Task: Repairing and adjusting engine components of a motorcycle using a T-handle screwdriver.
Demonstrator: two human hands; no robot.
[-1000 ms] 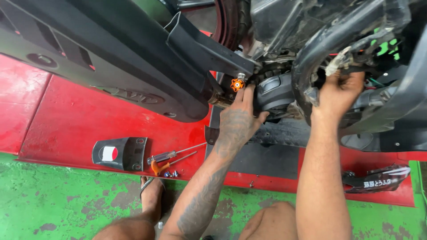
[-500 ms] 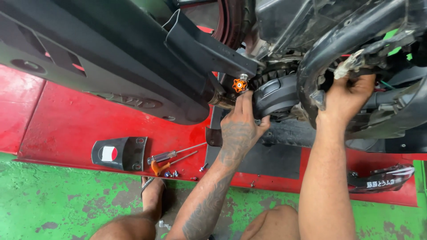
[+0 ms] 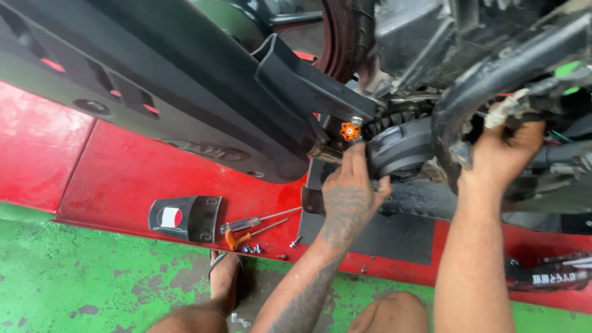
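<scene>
I look down at the underside of a scooter on a red lift platform (image 3: 129, 185). My left hand (image 3: 350, 194) reaches up beside the round grey engine cover (image 3: 401, 148), fingers curled against its edge just below an orange knurled cap (image 3: 349, 131). My right hand (image 3: 502, 154) is higher and to the right, fingers closed on wiring and a black part inside the frame, where a white connector (image 3: 502, 111) shows. What the right fingers hold is partly hidden. The big black body panel (image 3: 154, 98) slants across the upper left.
On the platform lie a small black cover with a red and white patch (image 3: 184, 217), two screwdrivers (image 3: 256, 225) and several loose screws (image 3: 253, 249). Below is worn green floor (image 3: 80, 283). My sandalled foot (image 3: 223, 277) and knee (image 3: 388, 314) are at the bottom. A dark bottle (image 3: 549, 274) lies right.
The view has shifted slightly, and both hands sit a little lower in frame. My left hand has slid down from the orange cap along the grey cover; my right hand stays in the frame.
</scene>
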